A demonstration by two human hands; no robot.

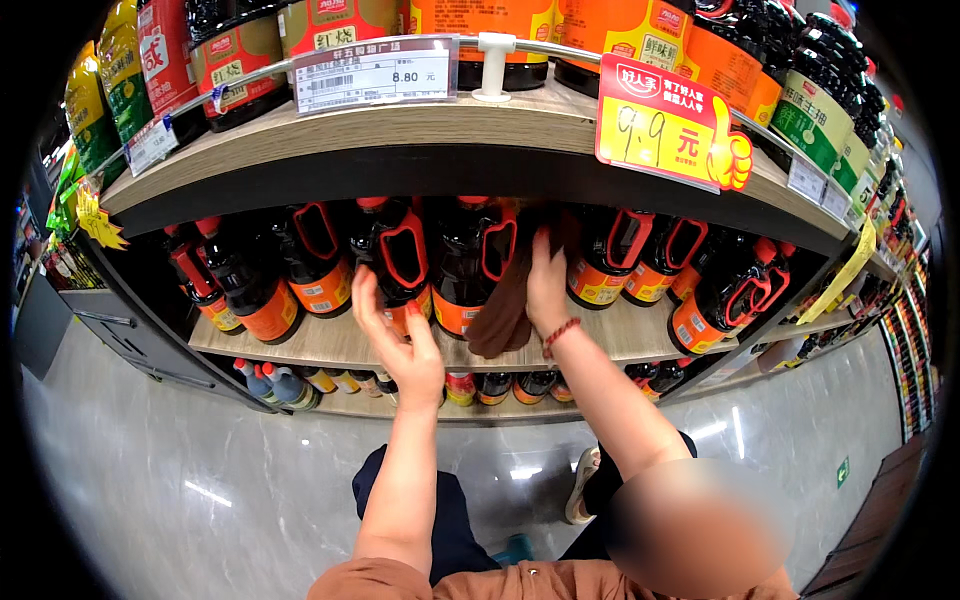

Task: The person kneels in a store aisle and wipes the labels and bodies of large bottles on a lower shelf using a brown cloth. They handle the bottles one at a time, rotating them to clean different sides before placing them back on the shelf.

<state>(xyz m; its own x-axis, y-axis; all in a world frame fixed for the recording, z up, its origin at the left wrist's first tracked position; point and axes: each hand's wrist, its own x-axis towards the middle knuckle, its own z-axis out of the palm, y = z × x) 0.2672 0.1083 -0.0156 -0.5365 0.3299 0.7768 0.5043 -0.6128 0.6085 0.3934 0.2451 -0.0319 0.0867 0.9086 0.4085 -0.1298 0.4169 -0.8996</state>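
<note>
My left hand [397,337] is raised with its fingers apart in front of a large dark bottle with a red handle [390,259] on the middle shelf. Farther right, my right hand [547,285], with a red bead bracelet at the wrist, reaches in among the bottles; a brown cloth [506,307] hangs beside its palm and over the shelf board. Whether the fingers grip the cloth cannot be told. Left of the cloth stands another dark bottle with an orange label [456,300], and to the right stands one more like it [600,277].
An upper wooden shelf [420,131] juts out above my hands, with bottles, a price rail and a red and yellow price sign [664,124]. Smaller bottles stand on the bottom shelf [442,409]. A tilted bottle [697,322] is at the middle shelf's right end.
</note>
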